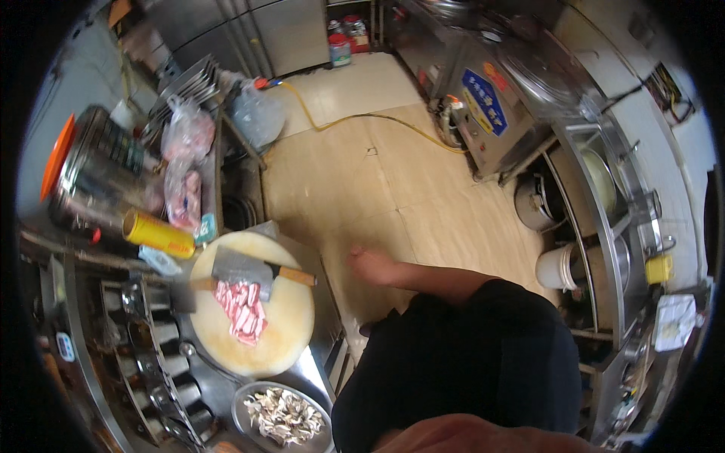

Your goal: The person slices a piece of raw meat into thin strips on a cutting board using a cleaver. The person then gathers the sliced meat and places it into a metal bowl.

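My right hand [371, 266] hangs over the floor, to the right of the chopping counter. Its fingers look curled in, and I see nothing in them. At the lower edge is blurred bare skin [468, 436], seemingly of my left arm; no fingers show there. On a round, pale chopping board [283, 347] lies a cleaver [242, 269], its wooden handle toward the right. Sliced streaky pork [245, 317] is heaped against its blade. A second wooden-handled blade [183, 297] lies at the board's left rim. Neither hand touches these.
An oval metal plate [240, 419] of sliced mushrooms [283, 415] stands near the board. Beyond the board are a yellow can [158, 234] and bagged meat [183, 196]. A yellow hose [362, 115] crosses the floor. A white bucket [555, 268] stands under the right-hand sink unit.
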Demonstrator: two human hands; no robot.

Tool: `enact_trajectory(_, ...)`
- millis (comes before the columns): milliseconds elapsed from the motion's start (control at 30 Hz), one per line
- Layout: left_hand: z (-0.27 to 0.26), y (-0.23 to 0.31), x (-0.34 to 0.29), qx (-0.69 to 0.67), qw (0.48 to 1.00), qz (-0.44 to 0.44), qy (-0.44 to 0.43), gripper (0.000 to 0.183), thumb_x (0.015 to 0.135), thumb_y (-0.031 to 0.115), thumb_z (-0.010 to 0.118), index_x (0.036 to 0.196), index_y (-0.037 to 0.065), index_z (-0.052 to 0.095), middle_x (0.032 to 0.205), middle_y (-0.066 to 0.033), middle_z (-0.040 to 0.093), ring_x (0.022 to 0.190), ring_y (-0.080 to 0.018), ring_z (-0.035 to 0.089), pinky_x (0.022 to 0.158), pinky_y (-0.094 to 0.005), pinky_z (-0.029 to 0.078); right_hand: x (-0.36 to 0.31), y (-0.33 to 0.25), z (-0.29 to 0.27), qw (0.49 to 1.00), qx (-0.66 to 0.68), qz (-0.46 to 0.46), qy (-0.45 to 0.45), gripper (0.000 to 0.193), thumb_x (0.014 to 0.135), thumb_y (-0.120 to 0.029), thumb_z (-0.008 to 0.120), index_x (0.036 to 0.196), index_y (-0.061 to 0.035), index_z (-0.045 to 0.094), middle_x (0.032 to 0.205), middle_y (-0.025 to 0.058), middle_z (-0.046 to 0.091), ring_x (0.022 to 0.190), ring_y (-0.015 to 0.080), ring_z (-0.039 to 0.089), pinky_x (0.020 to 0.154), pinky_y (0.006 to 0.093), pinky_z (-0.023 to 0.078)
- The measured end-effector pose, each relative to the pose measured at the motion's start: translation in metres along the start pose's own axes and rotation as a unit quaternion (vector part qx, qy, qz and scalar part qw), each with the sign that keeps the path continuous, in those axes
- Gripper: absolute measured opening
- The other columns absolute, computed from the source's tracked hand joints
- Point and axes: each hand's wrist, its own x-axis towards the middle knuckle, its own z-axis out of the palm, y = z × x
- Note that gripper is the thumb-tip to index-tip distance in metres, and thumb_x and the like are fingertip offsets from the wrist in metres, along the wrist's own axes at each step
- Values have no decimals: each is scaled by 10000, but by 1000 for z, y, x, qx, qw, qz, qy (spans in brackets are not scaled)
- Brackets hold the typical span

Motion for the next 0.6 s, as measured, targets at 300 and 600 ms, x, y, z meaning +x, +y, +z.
enact_trajectory(300,151,-49,-161,160,961,-1,-226,399,879,164,565,1225,-35,560,1176,-155,626,1021,-283,623,823,-373,538,-68,69,-19,985,105,-131,36,240,846,-194,650,976,4,611,1090,217,581,1008,390,593,824,480,521)
enact_trajectory(600,286,-163,-380,429,787,-16,-443,373,863,141,571,1195,-28,577,1130,-139,642,989,-260,629,806,-348,527,-302,318,-23,967,89,210,115,273,845,-265,658,1004,-46,621,1059,195,601,1000,369,615,815,470,516)
